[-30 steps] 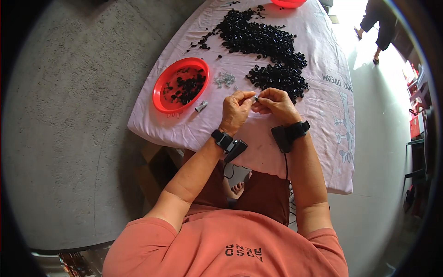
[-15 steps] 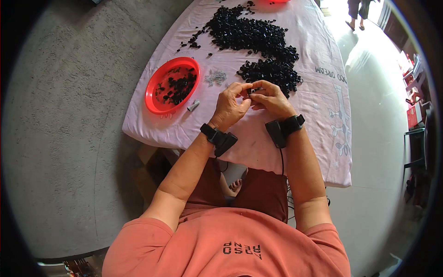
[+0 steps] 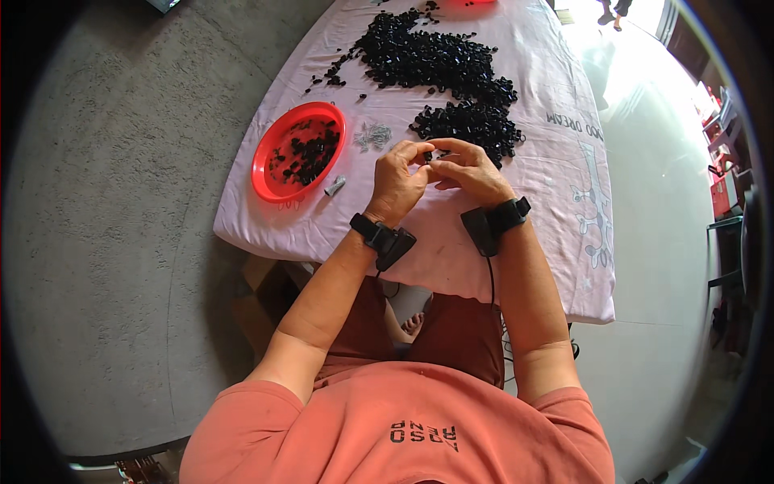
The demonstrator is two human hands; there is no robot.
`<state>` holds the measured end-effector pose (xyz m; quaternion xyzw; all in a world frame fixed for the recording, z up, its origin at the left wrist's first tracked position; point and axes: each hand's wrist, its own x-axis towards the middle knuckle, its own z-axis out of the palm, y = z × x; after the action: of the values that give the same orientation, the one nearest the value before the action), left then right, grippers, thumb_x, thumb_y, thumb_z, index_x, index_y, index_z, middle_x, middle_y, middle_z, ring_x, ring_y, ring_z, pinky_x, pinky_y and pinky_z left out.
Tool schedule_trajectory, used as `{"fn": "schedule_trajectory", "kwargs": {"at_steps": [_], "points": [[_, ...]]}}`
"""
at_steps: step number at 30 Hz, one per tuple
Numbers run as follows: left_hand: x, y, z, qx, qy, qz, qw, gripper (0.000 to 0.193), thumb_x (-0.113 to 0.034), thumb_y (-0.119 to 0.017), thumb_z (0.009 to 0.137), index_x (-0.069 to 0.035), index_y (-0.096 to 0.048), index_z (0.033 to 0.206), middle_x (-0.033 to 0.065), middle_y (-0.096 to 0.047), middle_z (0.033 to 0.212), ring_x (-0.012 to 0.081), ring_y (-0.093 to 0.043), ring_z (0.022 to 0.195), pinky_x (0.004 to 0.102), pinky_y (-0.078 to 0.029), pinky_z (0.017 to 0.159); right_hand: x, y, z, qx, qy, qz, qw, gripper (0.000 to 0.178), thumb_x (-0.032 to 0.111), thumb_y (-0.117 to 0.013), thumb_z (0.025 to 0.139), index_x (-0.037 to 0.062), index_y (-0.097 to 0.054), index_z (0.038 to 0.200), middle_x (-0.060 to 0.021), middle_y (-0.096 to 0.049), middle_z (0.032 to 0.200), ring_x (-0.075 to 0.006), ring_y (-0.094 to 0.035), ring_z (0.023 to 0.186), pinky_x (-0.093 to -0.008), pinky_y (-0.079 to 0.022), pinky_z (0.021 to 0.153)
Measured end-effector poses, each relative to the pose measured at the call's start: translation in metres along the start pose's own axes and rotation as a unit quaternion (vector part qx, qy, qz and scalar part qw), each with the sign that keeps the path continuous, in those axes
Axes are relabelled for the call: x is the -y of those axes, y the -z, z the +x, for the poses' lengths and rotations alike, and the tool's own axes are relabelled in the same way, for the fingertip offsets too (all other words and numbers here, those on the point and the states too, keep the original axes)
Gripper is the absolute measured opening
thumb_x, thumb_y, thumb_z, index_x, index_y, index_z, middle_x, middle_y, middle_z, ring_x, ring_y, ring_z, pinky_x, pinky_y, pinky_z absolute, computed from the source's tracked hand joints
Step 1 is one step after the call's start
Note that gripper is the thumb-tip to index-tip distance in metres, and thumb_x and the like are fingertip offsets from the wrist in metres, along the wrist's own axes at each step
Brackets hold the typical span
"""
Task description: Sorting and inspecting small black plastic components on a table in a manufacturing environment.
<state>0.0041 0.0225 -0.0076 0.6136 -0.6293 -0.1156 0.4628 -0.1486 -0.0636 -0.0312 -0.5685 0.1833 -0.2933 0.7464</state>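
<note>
Above the near part of the cloth-covered table, my two hands meet at the fingertips. My left hand (image 3: pixel 398 181) pinches a small black piece (image 3: pixel 429 156) between thumb and fingers. My right hand (image 3: pixel 474 173) is closed beside it, thumb and forefinger drawn together at the same spot; whatever they grip is too small to make out. Just beyond the hands spreads a heap of small shiny black pieces (image 3: pixel 435 60). Left of them lies a little pile of thin silvery bits (image 3: pixel 372 136). A short grey cylinder (image 3: pixel 334 186) rests nearer to me.
A red round basin (image 3: pixel 259 179) holding more black pieces stands at the table's left edge. Part of another red container (image 3: pixel 472 2) shows at the far end. Pink patterned cloth (image 3: pixel 556 258) covers the table. A person's legs (image 3: pixel 614 11) appear far right, and furniture lines the right side.
My hands stay together, with only slight finger movement around the black piece. The whole view has shifted a little. The far person's legs have moved farther off.
</note>
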Motion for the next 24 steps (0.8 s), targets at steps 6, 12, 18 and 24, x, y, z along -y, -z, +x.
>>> {"fn": "schedule_trajectory", "kwargs": {"at_steps": [6,12,18,24], "points": [[-0.008,0.005,0.003,0.012,-0.015,0.008,1.000,0.033,0.004,-0.071,0.073,-0.006,-0.071,0.105,0.0064,-0.067,0.089,0.0171,-0.065,0.081,0.0292,-0.052,0.076,0.004,-0.002,-0.002,0.011,0.021,-0.020,1.000,0.041,0.011,-0.072,0.089,0.0010,-0.057,0.127,-0.0078,-0.071,0.096,-0.0116,-0.067,0.082,-0.0253,-0.057,0.071],[-0.008,0.011,0.006,0.021,-0.036,0.040,0.998,0.027,0.004,-0.070,0.075,-0.004,-0.071,0.101,0.0076,-0.069,0.088,0.0177,-0.067,0.079,0.0291,-0.053,0.073,0.006,-0.006,-0.001,0.008,0.023,-0.014,1.000,0.035,0.011,-0.070,0.090,0.0001,-0.061,0.122,-0.0084,-0.071,0.095,-0.0119,-0.068,0.081,-0.0249,-0.058,0.071],[-0.012,0.009,0.008,0.015,-0.046,0.025,0.999,0.024,0.006,-0.068,0.075,-0.003,-0.070,0.097,0.0088,-0.070,0.090,0.0199,-0.069,0.080,0.0299,-0.054,0.072,0.005,-0.004,-0.002,-0.002,0.025,0.016,1.000,0.031,0.010,-0.068,0.091,-0.0011,-0.063,0.120,-0.0086,-0.071,0.095,-0.0129,-0.069,0.080,-0.0248,-0.058,0.070],[-0.016,0.007,0.006,-0.014,-0.053,0.046,0.997,0.027,0.005,-0.071,0.075,-0.004,-0.070,0.101,0.0083,-0.068,0.090,0.0189,-0.067,0.079,0.0307,-0.054,0.073,0.009,-0.004,-0.003,-0.003,0.035,0.010,0.999,0.035,0.011,-0.065,0.093,-0.0003,-0.059,0.125,-0.0100,-0.071,0.098,-0.0155,-0.071,0.083,-0.0253,-0.058,0.072]]}}
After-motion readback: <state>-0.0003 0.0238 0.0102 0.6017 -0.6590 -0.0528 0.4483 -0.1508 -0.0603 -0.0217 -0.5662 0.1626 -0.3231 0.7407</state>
